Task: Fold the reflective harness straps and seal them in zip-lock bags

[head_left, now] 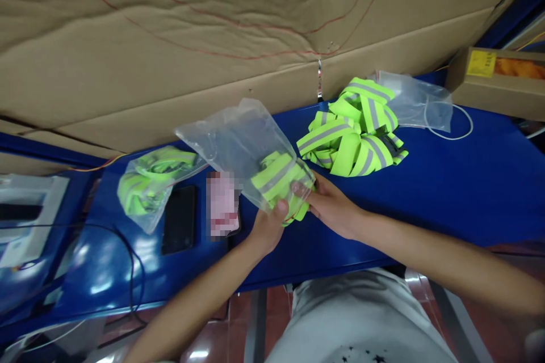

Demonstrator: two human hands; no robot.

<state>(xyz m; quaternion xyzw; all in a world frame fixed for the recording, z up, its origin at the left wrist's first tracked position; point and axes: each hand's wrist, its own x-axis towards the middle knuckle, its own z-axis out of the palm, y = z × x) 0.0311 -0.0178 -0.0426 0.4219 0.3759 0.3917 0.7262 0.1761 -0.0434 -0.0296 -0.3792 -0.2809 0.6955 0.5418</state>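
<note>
A clear plastic bag (238,139) is held over the blue table (460,181), its mouth toward me. My left hand (268,227) grips the bag's lower edge with thumb on top. My right hand (330,204) is closed on a folded neon-yellow reflective band (276,178), which sits partly inside the bag's mouth. A loose pile of the same reflective bands (353,136) lies just beyond my right hand.
A filled, closed bag of bands (149,184) lies at the left beside a black phone (179,218) and a blurred card (222,204). An empty clear bag (419,102) and white cord lie at the back right. Cardboard sheets (213,28) line the back; a box (498,79) stands far right.
</note>
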